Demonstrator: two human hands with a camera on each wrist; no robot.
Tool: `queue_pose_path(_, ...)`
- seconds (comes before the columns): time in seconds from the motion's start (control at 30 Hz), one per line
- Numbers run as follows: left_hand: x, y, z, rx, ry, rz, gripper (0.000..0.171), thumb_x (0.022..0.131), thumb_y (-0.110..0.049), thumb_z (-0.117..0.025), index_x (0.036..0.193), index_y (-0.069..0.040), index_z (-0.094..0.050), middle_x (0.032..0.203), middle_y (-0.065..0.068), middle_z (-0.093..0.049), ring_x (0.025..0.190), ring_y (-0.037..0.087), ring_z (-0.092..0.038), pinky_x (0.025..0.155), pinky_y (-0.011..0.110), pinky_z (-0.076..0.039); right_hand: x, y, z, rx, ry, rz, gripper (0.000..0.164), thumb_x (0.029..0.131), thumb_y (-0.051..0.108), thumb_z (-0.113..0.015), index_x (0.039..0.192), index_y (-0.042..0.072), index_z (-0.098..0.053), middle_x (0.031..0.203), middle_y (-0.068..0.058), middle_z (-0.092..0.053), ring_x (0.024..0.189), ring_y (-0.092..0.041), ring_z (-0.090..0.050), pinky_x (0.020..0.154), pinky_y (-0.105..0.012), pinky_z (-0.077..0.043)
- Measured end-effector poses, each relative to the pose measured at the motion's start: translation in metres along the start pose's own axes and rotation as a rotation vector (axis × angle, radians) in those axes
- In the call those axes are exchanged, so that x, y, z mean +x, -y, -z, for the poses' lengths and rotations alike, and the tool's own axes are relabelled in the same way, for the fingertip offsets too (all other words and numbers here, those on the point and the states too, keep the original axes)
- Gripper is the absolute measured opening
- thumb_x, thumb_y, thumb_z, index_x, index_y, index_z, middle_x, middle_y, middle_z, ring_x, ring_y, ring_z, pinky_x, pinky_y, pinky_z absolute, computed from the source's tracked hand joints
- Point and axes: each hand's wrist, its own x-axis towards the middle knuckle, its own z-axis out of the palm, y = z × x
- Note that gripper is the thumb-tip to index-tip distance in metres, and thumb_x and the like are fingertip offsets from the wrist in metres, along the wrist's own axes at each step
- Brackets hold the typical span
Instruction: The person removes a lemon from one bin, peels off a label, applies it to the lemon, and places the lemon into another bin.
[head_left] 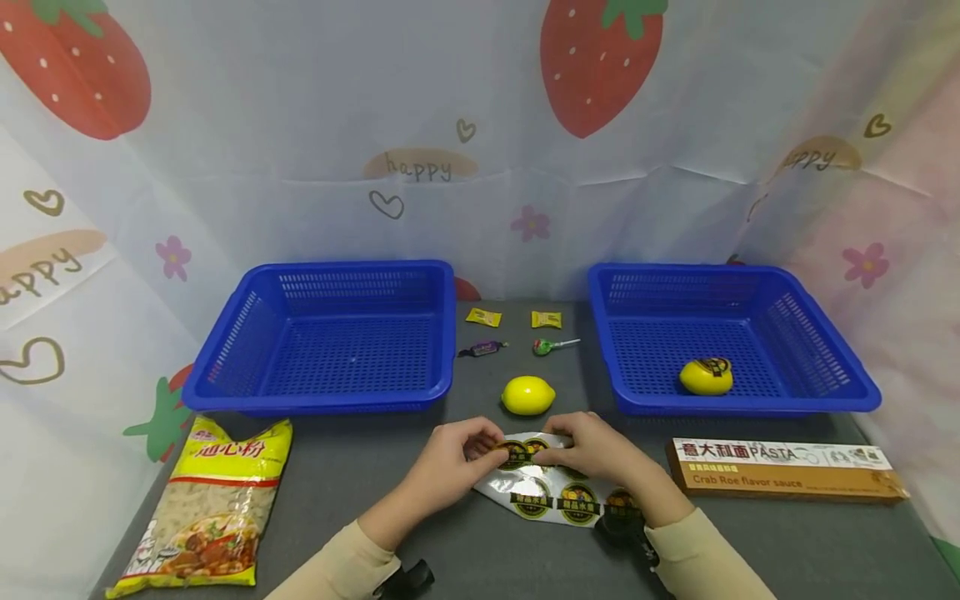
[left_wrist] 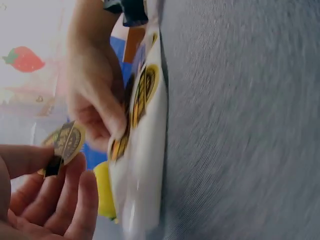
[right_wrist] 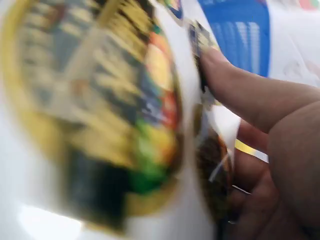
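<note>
A white sheet of round black-and-gold stickers [head_left: 551, 498] is in front of me, slightly lifted off the table. My right hand [head_left: 596, 450] grips its upper edge, with the thumb [right_wrist: 240, 90] on the printed face. Between thumb and fingers my left hand [head_left: 453, 458] pinches one sticker [left_wrist: 69, 142], which looks apart from the sheet in the left wrist view. Just beyond the sheet lies a plain yellow lemon [head_left: 528, 395]. Another lemon [head_left: 701, 380], bearing such a sticker, sits in the right blue basket [head_left: 750, 408].
A second blue basket [head_left: 318, 404] stands at back left. Between the baskets lie two yellow-wrapped candies [head_left: 483, 317], a purple-wrapped candy [head_left: 483, 348] and a lollipop [head_left: 545, 346]. A macaroni bag [head_left: 210, 508] lies at left, a pasta box [head_left: 787, 471] at right.
</note>
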Motion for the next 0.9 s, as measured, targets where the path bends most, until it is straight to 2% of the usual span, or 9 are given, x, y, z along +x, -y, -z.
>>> queue_pose_path(0.13, 0.002, 0.006, -0.003, -0.091, -0.022, 0.107, 0.009, 0.093, -0.01, -0.072, 0.101, -0.005, -0.07, 0.094, 0.008, -0.073, 0.088, 0.014, -0.067, 0.079, 0.025, -0.055, 0.006, 0.009, -0.013, -0.062, -0.046, 0.013, 0.023, 0.089, 0.043, -0.076, 0.096, 0.021, -0.069, 0.083, 0.011, -0.066, 0.067, -0.004, -0.056, 0.062, -0.024, -0.048)
queue_pose_path(0.33, 0.003, 0.012, -0.001, -0.156, -0.08, 0.197, 0.009, 0.093, -0.007, -0.07, 0.101, -0.002, -0.069, 0.091, 0.009, -0.074, 0.081, 0.011, -0.065, 0.075, 0.02, -0.053, 0.007, 0.017, -0.019, -0.174, -0.137, -0.063, 0.027, 0.085, 0.039, -0.08, 0.102, 0.019, -0.073, 0.092, 0.006, -0.069, 0.078, -0.008, -0.058, 0.071, -0.031, -0.051)
queue_pose_path(0.5, 0.001, 0.014, 0.0, -0.124, -0.092, 0.24, 0.01, 0.092, -0.008, -0.071, 0.1, -0.002, -0.07, 0.089, 0.007, -0.074, 0.077, 0.01, -0.062, 0.072, 0.021, -0.05, 0.005, 0.021, -0.023, -0.275, -0.219, -0.14, 0.035, 0.083, 0.042, -0.082, 0.106, 0.017, -0.073, 0.097, 0.003, -0.069, 0.087, -0.013, -0.06, 0.078, -0.036, -0.053)
queue_pose_path(0.67, 0.0, 0.015, 0.0, -0.056, -0.063, 0.266, 0.01, 0.089, -0.009, -0.072, 0.098, -0.003, -0.07, 0.084, 0.004, -0.072, 0.074, 0.009, -0.06, 0.067, 0.022, -0.048, 0.0, 0.026, -0.027, -0.409, -0.296, -0.15, 0.043, 0.078, 0.051, -0.083, 0.104, 0.019, -0.071, 0.095, 0.002, -0.063, 0.088, -0.019, -0.057, 0.082, -0.044, -0.048)
queue_pose_path(0.73, -0.001, 0.015, 0.0, -0.03, -0.045, 0.265, 0.011, 0.089, -0.008, -0.072, 0.098, -0.003, -0.07, 0.083, 0.003, -0.072, 0.073, 0.009, -0.059, 0.066, 0.022, -0.047, -0.004, 0.028, -0.026, -0.457, -0.312, -0.157, 0.044, 0.078, 0.052, -0.083, 0.103, 0.018, -0.07, 0.093, 0.001, -0.06, 0.087, -0.02, -0.055, 0.08, -0.044, -0.048)
queue_pose_path(0.8, -0.001, 0.015, 0.0, -0.011, -0.03, 0.262, 0.01, 0.088, -0.008, -0.072, 0.097, -0.003, -0.07, 0.083, 0.002, -0.071, 0.072, 0.008, -0.06, 0.065, 0.022, -0.047, -0.007, 0.03, -0.024, -0.474, -0.305, -0.179, 0.043, 0.079, 0.051, -0.083, 0.1, 0.017, -0.068, 0.09, 0.001, -0.057, 0.083, -0.019, -0.053, 0.075, -0.04, -0.048)
queue_pose_path(0.9, -0.002, 0.015, 0.001, 0.014, -0.025, 0.262, 0.01, 0.088, -0.008, -0.072, 0.097, -0.003, -0.071, 0.082, 0.002, -0.071, 0.072, 0.008, -0.06, 0.066, 0.023, -0.048, -0.013, 0.033, -0.018, -0.402, -0.229, -0.228, 0.039, 0.081, 0.046, -0.083, 0.092, 0.015, -0.062, 0.079, 0.001, -0.055, 0.07, -0.017, -0.052, 0.063, -0.034, -0.045)
